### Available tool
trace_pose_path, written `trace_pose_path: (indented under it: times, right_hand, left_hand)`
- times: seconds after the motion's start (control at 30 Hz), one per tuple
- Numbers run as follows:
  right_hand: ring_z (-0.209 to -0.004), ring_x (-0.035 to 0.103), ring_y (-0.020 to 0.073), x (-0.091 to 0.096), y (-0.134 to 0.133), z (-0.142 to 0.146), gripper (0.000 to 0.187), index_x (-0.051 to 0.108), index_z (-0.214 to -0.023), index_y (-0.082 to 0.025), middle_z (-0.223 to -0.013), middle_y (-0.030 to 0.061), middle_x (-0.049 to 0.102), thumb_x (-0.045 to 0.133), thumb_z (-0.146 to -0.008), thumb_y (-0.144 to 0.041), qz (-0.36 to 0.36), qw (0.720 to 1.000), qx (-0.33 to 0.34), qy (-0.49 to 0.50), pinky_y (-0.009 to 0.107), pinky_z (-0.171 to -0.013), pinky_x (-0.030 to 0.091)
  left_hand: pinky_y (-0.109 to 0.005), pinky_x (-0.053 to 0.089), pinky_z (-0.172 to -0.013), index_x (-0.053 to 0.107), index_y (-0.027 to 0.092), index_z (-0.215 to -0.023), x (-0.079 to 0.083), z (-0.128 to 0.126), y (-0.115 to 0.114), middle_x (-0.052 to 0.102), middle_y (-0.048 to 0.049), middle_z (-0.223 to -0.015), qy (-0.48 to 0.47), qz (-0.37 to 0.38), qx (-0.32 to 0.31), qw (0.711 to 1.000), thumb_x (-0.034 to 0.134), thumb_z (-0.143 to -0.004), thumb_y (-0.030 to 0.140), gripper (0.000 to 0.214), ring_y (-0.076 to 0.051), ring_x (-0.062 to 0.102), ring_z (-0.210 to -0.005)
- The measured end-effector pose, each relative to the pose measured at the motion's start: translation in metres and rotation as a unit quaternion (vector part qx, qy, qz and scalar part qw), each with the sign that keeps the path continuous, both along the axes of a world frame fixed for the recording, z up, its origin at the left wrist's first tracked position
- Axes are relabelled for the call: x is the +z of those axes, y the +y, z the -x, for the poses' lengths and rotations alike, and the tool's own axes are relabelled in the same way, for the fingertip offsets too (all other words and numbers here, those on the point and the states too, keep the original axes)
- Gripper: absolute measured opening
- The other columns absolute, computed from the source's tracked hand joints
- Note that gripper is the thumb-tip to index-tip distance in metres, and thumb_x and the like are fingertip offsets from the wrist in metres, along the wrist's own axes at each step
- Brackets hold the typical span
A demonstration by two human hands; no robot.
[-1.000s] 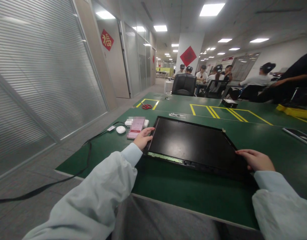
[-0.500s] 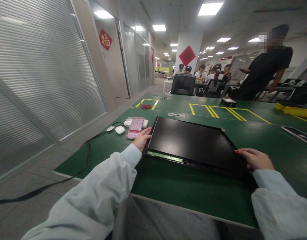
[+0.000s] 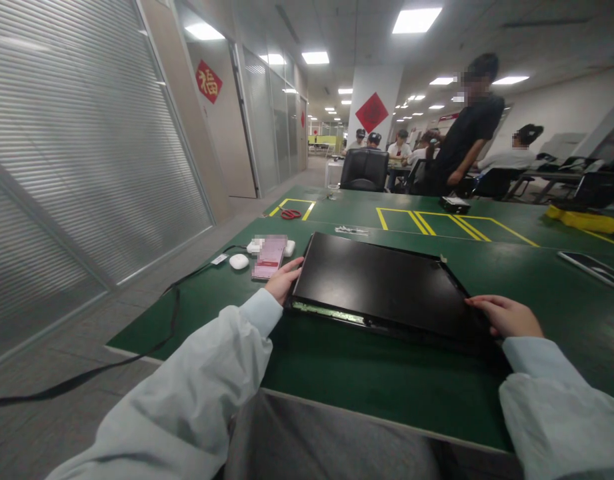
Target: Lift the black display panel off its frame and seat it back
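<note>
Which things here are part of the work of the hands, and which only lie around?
In hand:
- black panel
- left hand, on its left edge
- right hand, on its right edge

Lying about:
- phone
- white earbud case
- red scissors
- black cable
- small black box

The black display panel point(image 3: 387, 283) lay flat on the green table, screen side matte and dark, its long axis running left to right. A pale green circuit strip showed along the near edge, left of centre. The near edge appeared raised slightly off the surface.
</note>
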State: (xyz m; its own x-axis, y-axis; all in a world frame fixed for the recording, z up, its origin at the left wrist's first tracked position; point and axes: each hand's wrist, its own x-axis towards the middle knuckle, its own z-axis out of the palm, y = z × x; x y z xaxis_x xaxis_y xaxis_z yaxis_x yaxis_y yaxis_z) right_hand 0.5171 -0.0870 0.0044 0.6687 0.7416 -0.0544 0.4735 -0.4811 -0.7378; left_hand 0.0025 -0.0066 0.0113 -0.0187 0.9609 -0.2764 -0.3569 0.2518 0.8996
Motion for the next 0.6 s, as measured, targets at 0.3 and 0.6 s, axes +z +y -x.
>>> trace_pose_path:
  times: [0.3,0.6]
  right_hand:
    - [-0.048,0.057,0.0179,0.007,-0.005,0.006,0.028,0.088,-0.096,-0.025,-0.075,0.0029,0.074,0.075,-0.081,-0.044,0.004,1.000,0.015,0.004,0.034,-0.052,0.045]
    - [-0.045,0.052,0.0155,0.003,-0.007,0.009,0.030,0.088,-0.098,-0.023,-0.068,0.0019,0.069,0.073,-0.084,-0.044,-0.024,0.999,0.025,0.002,0.033,-0.053,0.043]
  left_hand:
    - [-0.027,0.068,-0.070,0.089,0.014,-0.114,0.001,-0.005,-0.002,0.091,-0.0094,-0.092,-0.002,-0.016,-0.004,1.000,0.099,-0.079,0.014,0.036,-0.023,0.088,-0.082]
    - [-0.035,0.069,-0.074,0.082,0.017,-0.083,-0.004,-0.001,0.002,0.085,-0.0086,-0.076,0.049,-0.006,0.015,0.999,0.095,-0.073,0.021,0.016,-0.028,0.085,-0.080]
